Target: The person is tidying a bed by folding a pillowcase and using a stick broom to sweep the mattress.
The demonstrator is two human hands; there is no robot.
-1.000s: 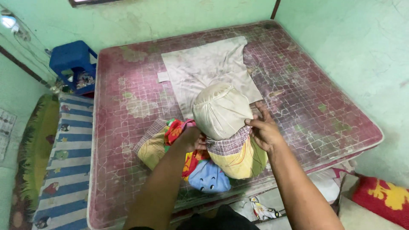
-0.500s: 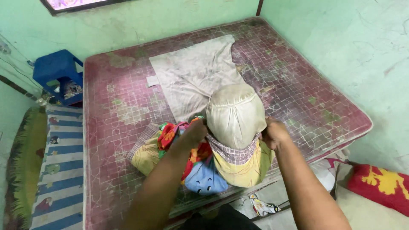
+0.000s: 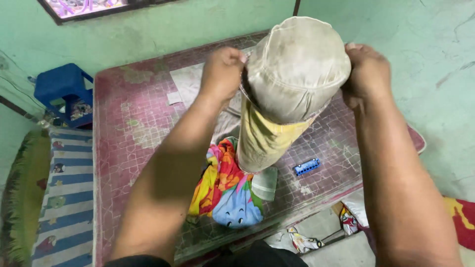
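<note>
Both hands hold a bolster pillow (image 3: 292, 74) up in the air above the mattress (image 3: 138, 133), its beige round end toward the camera. The left hand (image 3: 222, 69) is closed tight on the rim of the yellow pillowcase (image 3: 260, 141) at the bolster's left side; the right hand (image 3: 366, 74) is clenched on the same rim at the right. The yellow cover hangs down along the bolster toward the mattress's near edge. Below it lies a bright patterned cloth (image 3: 225, 183), with a small blue toy bus (image 3: 307, 166) just to its right near that edge. A blue plastic stool (image 3: 59, 89) stands beside the mattress's far left corner.
</note>
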